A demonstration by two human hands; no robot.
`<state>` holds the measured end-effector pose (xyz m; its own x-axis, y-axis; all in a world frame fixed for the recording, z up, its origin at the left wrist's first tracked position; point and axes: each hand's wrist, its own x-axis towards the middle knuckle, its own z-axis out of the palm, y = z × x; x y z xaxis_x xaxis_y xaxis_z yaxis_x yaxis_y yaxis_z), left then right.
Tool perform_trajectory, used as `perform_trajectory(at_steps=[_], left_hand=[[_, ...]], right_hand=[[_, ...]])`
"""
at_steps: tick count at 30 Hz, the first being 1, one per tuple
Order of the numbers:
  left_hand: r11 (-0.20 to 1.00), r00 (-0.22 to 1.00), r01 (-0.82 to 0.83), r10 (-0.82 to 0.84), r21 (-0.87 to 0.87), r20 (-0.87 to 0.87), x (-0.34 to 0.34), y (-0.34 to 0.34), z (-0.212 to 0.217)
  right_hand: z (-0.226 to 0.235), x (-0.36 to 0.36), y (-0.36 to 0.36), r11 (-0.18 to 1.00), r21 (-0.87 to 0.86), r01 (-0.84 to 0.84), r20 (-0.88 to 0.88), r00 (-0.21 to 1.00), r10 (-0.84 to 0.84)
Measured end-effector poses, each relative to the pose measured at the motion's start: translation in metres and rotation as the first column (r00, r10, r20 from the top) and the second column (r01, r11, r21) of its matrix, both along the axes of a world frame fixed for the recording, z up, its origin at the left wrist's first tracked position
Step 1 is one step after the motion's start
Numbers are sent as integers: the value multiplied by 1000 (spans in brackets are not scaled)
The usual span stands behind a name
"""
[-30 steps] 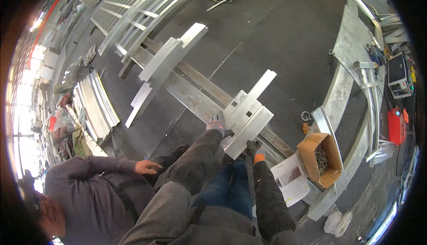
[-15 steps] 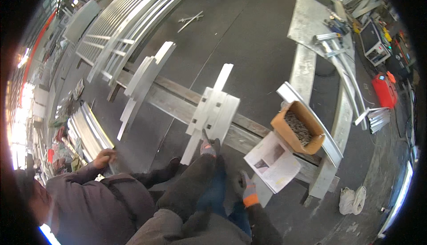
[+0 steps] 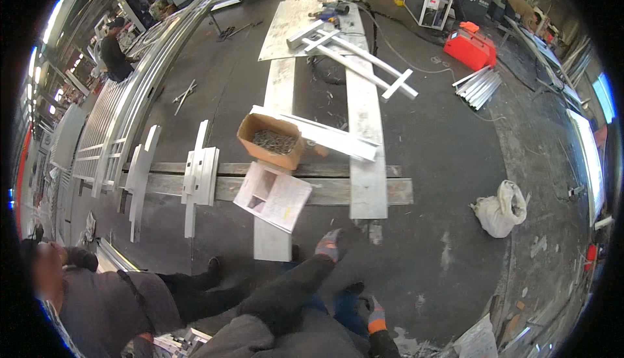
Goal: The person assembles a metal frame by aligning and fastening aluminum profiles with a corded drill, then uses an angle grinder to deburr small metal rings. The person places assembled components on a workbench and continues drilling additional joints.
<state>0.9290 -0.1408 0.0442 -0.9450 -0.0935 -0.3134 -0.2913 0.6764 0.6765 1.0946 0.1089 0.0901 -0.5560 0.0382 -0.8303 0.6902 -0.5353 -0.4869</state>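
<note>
My left hand (image 3: pixel 328 245), in a grey and orange work glove, is held over the dark floor with its fingers stretched out and nothing in them. Closest to it lies a printed paper sheet (image 3: pixel 279 201) with pictures, spread over the metal beams. Lower down, beside my leg, hangs my right hand (image 3: pixel 375 316) in a matching glove with an orange cuff. Its fingers look loosely apart, and I see nothing in them. Just beyond the sheet, an open cardboard box (image 3: pixel 291 159) holds many small metal pieces. White notched metal profiles (image 3: pixel 207 173) lie across the beam to the left.
A person (image 3: pixel 130 299) stands close on my left; another (image 3: pixel 117 52) is farther back. Long pale planks (image 3: pixel 367 189) support a light metal frame (image 3: pixel 364 69). A white sack (image 3: pixel 500 210), a red case (image 3: pixel 470 46) and a bundle of profiles (image 3: pixel 478 88) are on the right.
My view has swung to the right. My left hand has come away from the notched profiles, and my right hand is no longer beside the paper sheet.
</note>
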Motion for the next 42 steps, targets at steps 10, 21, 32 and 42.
perform_trajectory(at_steps=[10,21,32,42], left_hand=[[946,980,-27,89,-323,179,-131,179,-20],[862,787,-205,427,-464,446,-189,251,-26],[734,743,-540,645,-412,177,-391,273,-14],[493,493,-864,870,106,-23,-766,283,16]], right_hand=[[-17,-110,212,837,526,-150,-318,878,357],[-48,-308,435,738,628,-248,-12,945,328],[-15,-702,524,551,722,-418,100,852,515],[-100,-1140,580,34,692,-721,313,342,886]])
